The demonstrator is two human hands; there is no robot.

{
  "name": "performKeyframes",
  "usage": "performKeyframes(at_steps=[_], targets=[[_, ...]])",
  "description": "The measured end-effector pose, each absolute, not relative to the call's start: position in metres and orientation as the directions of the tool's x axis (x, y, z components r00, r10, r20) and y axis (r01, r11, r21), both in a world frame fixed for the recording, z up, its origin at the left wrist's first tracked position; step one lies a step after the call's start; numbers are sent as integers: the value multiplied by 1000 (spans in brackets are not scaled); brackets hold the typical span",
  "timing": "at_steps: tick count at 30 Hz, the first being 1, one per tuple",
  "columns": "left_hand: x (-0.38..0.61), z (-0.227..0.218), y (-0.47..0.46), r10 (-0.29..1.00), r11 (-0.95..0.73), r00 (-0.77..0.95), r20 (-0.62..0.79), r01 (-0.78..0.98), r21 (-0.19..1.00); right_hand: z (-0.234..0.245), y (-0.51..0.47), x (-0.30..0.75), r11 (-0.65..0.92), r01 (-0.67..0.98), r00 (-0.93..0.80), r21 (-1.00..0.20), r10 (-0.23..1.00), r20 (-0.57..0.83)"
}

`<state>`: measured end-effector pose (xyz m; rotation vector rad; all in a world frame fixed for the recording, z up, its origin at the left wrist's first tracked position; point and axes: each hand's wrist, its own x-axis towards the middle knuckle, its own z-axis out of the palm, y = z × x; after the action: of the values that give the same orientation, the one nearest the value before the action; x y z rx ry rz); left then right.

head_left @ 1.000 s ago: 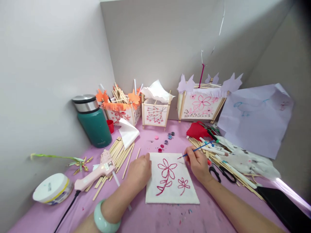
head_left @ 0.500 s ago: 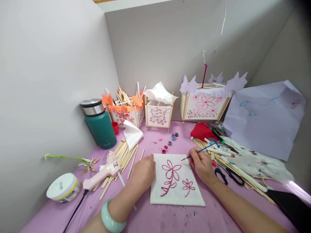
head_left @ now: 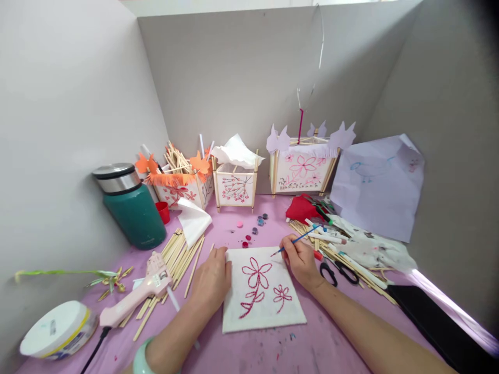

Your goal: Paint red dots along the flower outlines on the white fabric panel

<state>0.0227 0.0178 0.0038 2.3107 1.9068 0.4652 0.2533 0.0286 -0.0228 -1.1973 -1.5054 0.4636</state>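
Purple table (head_left: 331, 345). View has shifted; hands keep place. Left hand (head_left: 212, 276), half-curled, at left edge of flowered sheet (head_left: 264, 288), grip unclear; right hand (head_left: 301, 261) pinches brush (head_left: 306, 235) over its upper right. No new strokes visible; painting seems no further along.

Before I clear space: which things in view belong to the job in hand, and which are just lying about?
In use: brush; white panel with red flowers, under the brush tip; probably the small paint pots.
Apparently lying about: glue gun; flask; white tub; red cup.
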Motion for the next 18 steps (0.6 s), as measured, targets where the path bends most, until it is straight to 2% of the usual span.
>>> performKeyframes(at_steps=[9, 18], targets=[[21, 5, 22, 955, -216, 106, 277, 889, 404, -26, 31, 254, 400, 398, 116, -826, 871, 477], [18, -5, 27, 969, -173, 62, 237, 857, 485, -27, 32, 255, 400, 345, 142, -849, 872, 468]])
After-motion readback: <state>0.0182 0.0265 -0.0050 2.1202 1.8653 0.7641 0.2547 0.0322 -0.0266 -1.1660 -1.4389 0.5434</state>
